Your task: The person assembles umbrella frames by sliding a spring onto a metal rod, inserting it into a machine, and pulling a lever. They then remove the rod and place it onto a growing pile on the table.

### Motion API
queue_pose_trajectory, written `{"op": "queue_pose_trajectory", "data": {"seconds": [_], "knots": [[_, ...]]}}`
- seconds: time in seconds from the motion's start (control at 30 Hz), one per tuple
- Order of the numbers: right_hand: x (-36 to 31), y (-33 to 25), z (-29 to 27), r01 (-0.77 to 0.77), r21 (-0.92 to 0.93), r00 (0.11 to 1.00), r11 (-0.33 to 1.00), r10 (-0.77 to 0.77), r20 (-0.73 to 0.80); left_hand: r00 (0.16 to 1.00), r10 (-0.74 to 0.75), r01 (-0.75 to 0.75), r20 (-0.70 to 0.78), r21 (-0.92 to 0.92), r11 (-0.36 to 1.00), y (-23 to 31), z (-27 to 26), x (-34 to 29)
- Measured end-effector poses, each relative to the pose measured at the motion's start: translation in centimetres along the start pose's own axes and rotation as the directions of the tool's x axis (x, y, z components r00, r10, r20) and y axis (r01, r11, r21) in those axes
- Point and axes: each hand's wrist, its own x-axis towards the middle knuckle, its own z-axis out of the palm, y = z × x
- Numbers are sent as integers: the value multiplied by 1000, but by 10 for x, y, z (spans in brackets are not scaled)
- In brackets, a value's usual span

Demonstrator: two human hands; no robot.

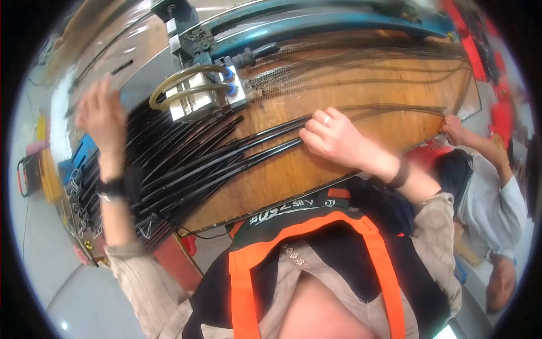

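My right hand point(334, 137), with a ring on one finger, is closed around several thin black rods point(265, 137) over the wooden table. Their thick ends run left into a pile of similar black rods point(186, 164). To the right of my fist, slim dark strands point(389, 109) stretch toward another person's hand point(453, 130) at the table's right end. My left hand point(104, 116) is raised above the far left side of the pile, away from the machine. Motion smears its fingers, so whether it holds anything cannot be made out.
A metal clamp block point(197, 97) with clear hoses and blue fittings stands beyond the pile, under a blue machine beam point(333, 25). More thin dark strands point(361, 65) lie across the far part of the wooden table point(271, 181). A person in a grey sleeve point(491, 198) is at the right.
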Motion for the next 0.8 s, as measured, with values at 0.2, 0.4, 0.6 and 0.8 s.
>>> {"op": "queue_pose_trajectory", "data": {"seconds": [0.2,0.4,0.6,0.8], "knots": [[12,4,6,-67,27,946,997,72,-317,950,37,184,309,-652,735,213,-121,-40],[-13,44,-26,-146,41,881,988,149,-449,881,119,201,457,-592,781,205,-122,-19],[-3,36,-23,-151,165,774,975,220,-594,814,225,140,535,-557,819,188,-140,34],[-10,112,-27,-299,67,678,952,261,-687,989,-23,69,148,-314,947,55,-169,70]]}}
